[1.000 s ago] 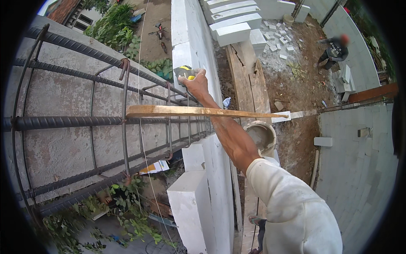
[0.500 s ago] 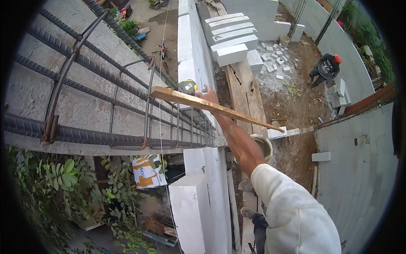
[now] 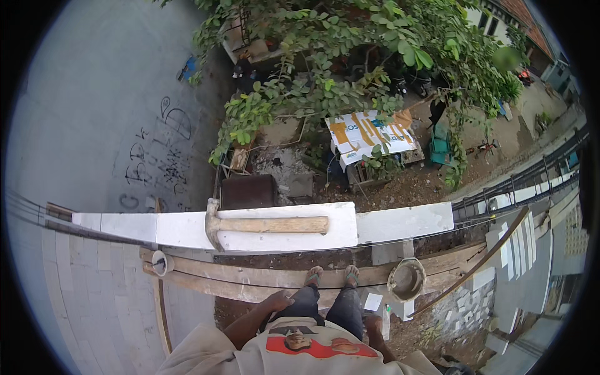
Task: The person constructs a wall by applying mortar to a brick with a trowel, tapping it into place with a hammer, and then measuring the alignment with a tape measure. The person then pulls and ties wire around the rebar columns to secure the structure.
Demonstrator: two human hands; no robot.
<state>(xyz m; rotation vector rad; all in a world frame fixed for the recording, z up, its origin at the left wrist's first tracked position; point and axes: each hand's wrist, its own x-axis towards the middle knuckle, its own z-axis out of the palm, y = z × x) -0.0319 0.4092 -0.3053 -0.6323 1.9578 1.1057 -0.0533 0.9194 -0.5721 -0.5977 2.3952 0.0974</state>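
Observation:
My left hand (image 3: 279, 301) hangs beside my left thigh, its fingers curled in with nothing showing in them. By my right thigh is my right hand (image 3: 373, 325); its fingers are hidden. Neither hand touches the wall. Ahead of me a claw hammer (image 3: 272, 225) lies flat on a white block (image 3: 340, 215) of the wall top, its metal head to the left and wooden handle to the right. A neighbouring white block (image 3: 406, 222) continues the wall to the right, slightly set back. A string runs along the wall's near edge.
My feet stand on wooden planks (image 3: 237, 272). On the planks are a mortar bucket (image 3: 406, 279) at right and a small white pail (image 3: 162, 264) at left. A long wooden strip (image 3: 475, 259) slants at right. Steel rebar (image 3: 550, 169) extends beyond the wall; leafy branches (image 3: 350, 62) hang behind it.
The view has swung left to face the wall. My right arm, earlier stretched forward with the hand by a tape measure on the wall, is now down at my side.

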